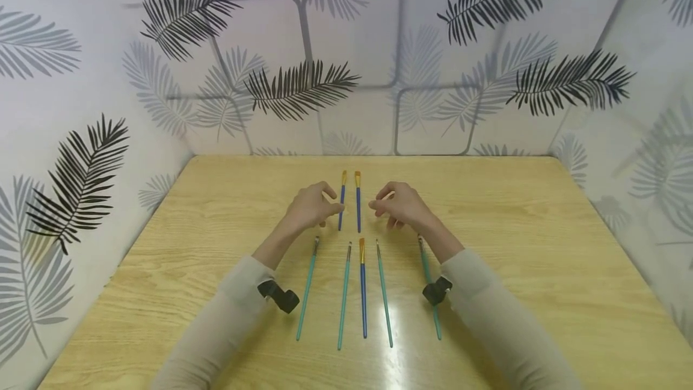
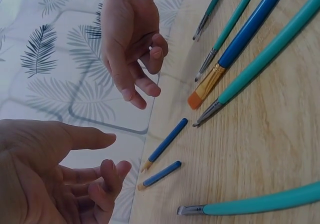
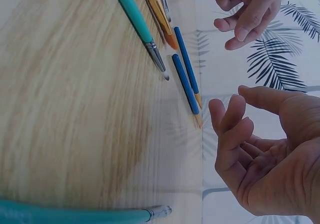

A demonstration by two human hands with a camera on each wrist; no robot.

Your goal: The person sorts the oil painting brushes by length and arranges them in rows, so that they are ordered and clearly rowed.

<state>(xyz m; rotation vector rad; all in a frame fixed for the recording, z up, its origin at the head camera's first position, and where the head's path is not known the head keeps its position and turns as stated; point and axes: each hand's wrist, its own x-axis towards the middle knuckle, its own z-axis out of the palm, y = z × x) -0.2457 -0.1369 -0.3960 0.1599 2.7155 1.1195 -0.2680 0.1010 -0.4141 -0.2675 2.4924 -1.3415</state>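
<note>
My left hand point(image 1: 311, 204) hovers at the left of two blue paintbrushes, its fingers loosely bent and nothing in them. The nearer blue paintbrush point(image 1: 343, 194) is partly overlapped by its thumb tip in the head view. Just right of it lies the other blue paintbrush point(image 1: 358, 206), bristles pointing to the wall. My right hand point(image 1: 403, 204) hangs to the right of this pair, fingers relaxed and palm bare. In the left wrist view both hands, left hand point(image 2: 75, 174) and right hand point(image 2: 132, 49), face each other above the table.
Closer to me, a row holds a blue paintbrush point(image 1: 364, 300) among several teal ones, including the leftmost teal paintbrush point(image 1: 307, 294). The rightmost teal paintbrush point(image 1: 437, 321) passes under my right wrist camera point(image 1: 437, 290). Behind the wooden table point(image 1: 514, 197) rises a leaf-patterned wall point(image 1: 368, 35).
</note>
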